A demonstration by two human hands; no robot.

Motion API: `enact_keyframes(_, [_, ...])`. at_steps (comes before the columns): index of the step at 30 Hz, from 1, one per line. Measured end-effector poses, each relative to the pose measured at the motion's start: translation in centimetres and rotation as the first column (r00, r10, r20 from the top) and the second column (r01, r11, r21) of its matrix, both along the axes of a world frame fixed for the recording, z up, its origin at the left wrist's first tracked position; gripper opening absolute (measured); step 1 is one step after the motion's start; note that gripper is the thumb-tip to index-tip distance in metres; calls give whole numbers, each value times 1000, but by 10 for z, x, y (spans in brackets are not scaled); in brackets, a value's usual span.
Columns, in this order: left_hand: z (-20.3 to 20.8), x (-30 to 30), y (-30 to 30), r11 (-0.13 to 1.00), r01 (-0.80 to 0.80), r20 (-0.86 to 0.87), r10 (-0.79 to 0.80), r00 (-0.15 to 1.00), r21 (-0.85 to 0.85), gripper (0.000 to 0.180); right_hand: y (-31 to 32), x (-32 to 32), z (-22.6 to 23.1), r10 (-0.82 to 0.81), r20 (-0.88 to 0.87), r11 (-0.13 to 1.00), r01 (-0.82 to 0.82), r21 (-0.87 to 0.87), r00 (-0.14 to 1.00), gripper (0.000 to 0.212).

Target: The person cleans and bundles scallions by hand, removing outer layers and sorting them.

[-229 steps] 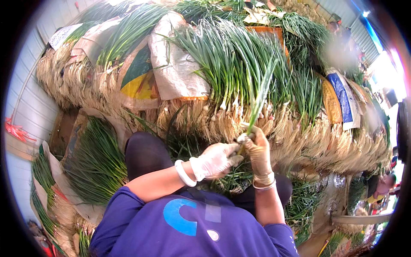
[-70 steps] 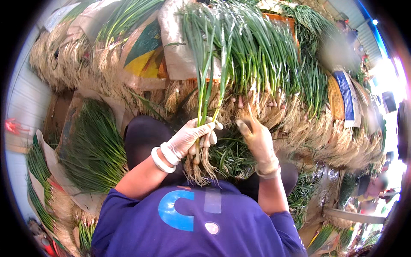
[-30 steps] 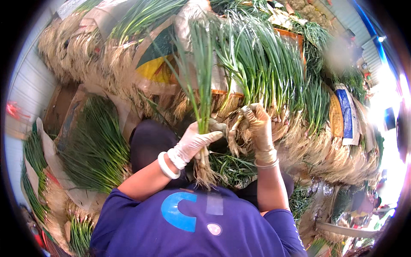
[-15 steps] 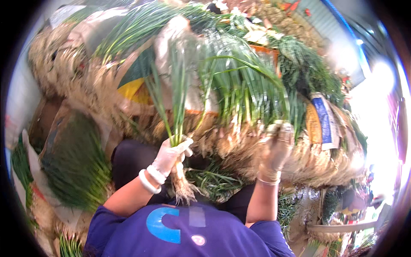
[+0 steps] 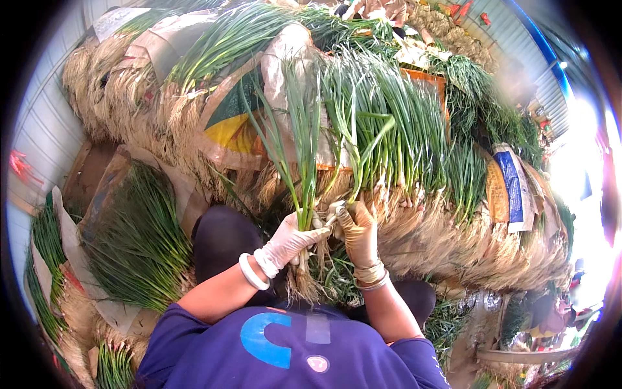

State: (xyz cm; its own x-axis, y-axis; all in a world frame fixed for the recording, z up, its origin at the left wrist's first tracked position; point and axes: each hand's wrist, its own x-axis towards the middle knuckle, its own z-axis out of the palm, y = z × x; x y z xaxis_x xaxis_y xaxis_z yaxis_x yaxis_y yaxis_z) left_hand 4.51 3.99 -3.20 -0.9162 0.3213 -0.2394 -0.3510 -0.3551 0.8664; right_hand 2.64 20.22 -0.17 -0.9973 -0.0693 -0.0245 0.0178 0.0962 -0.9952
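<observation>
My left hand [image 5: 297,238], in a whitish glove with white bands at the wrist, is closed around a small bunch of green onions [image 5: 303,165]. The leaves stand up from the fist, and pale stringy roots [image 5: 303,282] hang below it. Close beside it, my right hand [image 5: 358,235], also gloved, has its fingers bent in a pinch, fingertips almost meeting the left ones. From that pinch a green onion leaf [image 5: 369,162] rises and folds to the right; its lower end is hidden by the fingers.
A long heap of green onions [image 5: 395,123], roots toward me, lies across the front. Sacking [image 5: 288,58] partly covers it. Another green onion pile [image 5: 136,243] is on my left. Loose green leaves [image 5: 340,279] lie between my knees. A blue-and-white sack piece [image 5: 512,188] sits at right.
My right hand has moved left from the heap to beside my left hand, and a green onion leaf now rises from its fingers. My left hand still holds the bunch.
</observation>
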Motion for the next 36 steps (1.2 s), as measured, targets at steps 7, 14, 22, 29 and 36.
enact_keyframes(7, [-4,2,9,992,-86,-85,95,992,97,19,44,-15,-4,-302,-288,932,345,112,909,11])
enact_keyframes(14, [13,1,2,994,41,-18,-39,999,100,15,112,-3,-12,230,-268,212,220,952,936,29])
enact_keyframes(22, [20,5,2,986,82,49,-76,996,-148,20,16,-29,21,232,140,869,-140,-474,963,25])
enact_keyframes(29, [26,5,-5,998,-35,-17,34,999,-49,26,-19,-25,4,348,247,807,-156,-569,904,22])
enact_keyframes(36, [29,8,-3,998,-37,19,36,999,42,29,-24,-36,-21,194,306,878,-26,-479,932,13])
